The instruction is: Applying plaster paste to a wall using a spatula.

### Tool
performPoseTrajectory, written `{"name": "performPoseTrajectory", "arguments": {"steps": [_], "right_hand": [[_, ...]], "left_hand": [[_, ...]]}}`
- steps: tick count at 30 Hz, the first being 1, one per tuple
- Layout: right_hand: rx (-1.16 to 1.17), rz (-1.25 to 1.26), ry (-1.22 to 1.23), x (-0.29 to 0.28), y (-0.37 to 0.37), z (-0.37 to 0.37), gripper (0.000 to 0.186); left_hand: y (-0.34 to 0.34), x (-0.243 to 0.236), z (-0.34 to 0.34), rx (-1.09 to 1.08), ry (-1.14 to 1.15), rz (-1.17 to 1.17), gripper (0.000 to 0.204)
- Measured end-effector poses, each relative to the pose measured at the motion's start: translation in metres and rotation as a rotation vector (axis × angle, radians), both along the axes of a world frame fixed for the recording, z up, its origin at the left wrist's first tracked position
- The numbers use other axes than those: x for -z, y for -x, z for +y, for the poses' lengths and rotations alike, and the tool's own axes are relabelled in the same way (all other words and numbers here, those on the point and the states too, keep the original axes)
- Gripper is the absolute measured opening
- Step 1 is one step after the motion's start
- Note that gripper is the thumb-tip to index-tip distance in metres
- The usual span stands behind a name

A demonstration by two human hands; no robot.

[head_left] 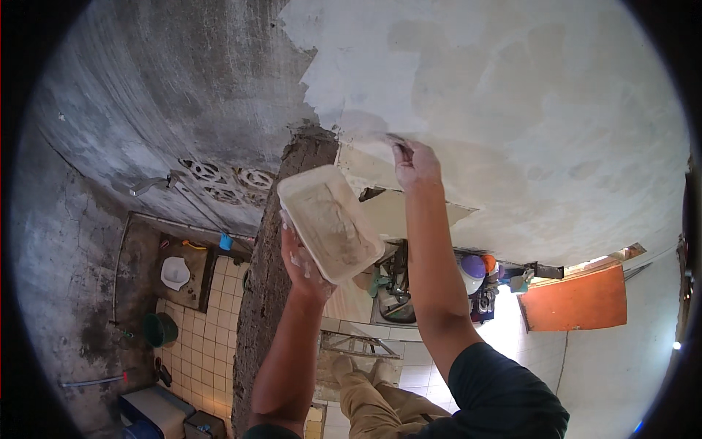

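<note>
My left hand [303, 260] grips a white rectangular plastic tub [289, 194] from below and the side. A layer of pale putty [333, 223] coats the inside of the tub, and white smears mark my fingers. Up and to the right of the tub, my right hand [418, 167] is closed around a putty knife [393, 138]; its thin blade lies at the wall surface and is mostly hidden or blurred. Around it the wall [497, 110] is covered in whitish putty, with damp-looking patches. Bare grey cement [205, 73] meets the white coat along a ragged edge.
A rough, brown partition edge [256, 329] runs down beside my left arm. My feet [342, 367] are on a support far below. Left of the partition lies a tiled bathroom with a squat toilet [175, 273] and green bucket [160, 330]. An orange panel [578, 304] is at right.
</note>
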State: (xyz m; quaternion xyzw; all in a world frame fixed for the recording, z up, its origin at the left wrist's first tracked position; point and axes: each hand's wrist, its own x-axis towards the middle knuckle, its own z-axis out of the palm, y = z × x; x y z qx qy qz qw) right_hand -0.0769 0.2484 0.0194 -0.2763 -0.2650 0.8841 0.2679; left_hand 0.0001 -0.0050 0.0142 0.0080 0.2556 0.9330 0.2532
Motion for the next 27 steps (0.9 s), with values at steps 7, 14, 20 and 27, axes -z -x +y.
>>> {"name": "performPoseTrajectory", "arguments": {"steps": [7,14,20,27], "right_hand": [[0.078,-0.117,-0.134,-0.001,-0.074,-0.04,0.017],[-0.001,-0.29,0.028,0.119,-0.027,-0.039,0.017],[0.058,-0.088,0.037,0.063,0.008,-0.006,0.02],[0.054,0.123,-0.169,-0.032,-0.053,-0.07,0.02]], "left_hand": [[0.009,0.014,-0.006,0.005,-0.34,-0.118,0.054],[0.007,0.015,-0.003,0.034,-0.429,-0.109,0.054],[0.008,0.026,0.0,0.043,-0.366,-0.11,0.057],[0.011,0.017,-0.011,0.014,-0.433,-0.102,0.053]]}}
